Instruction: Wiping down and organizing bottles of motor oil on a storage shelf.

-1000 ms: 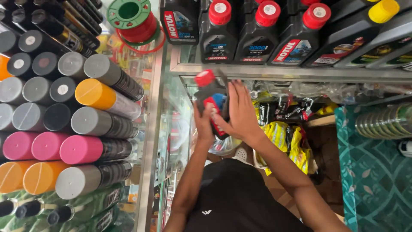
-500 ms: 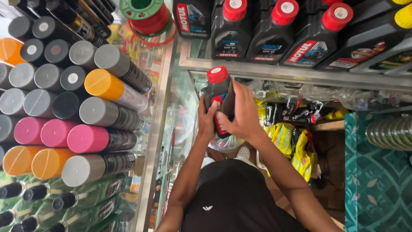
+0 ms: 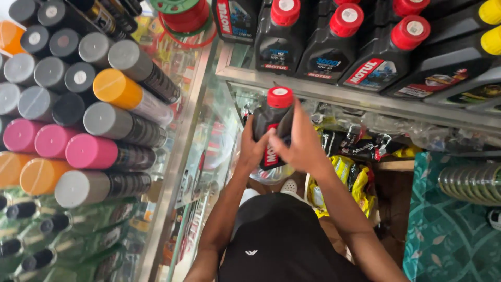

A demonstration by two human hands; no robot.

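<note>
Bottle (image 3: 274, 122), red-capped, is gripped by left hand (image 3: 254, 149) and right hand (image 3: 301, 147) mid-frame, just below the shelf (image 3: 365, 102), not yet shelved.

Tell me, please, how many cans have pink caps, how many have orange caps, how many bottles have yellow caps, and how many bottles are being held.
Pink-capped cans: 3
Orange-capped cans: 4
Yellow-capped bottles: 2
Held bottle, in left hand and right hand: 1
Total: 10
</note>
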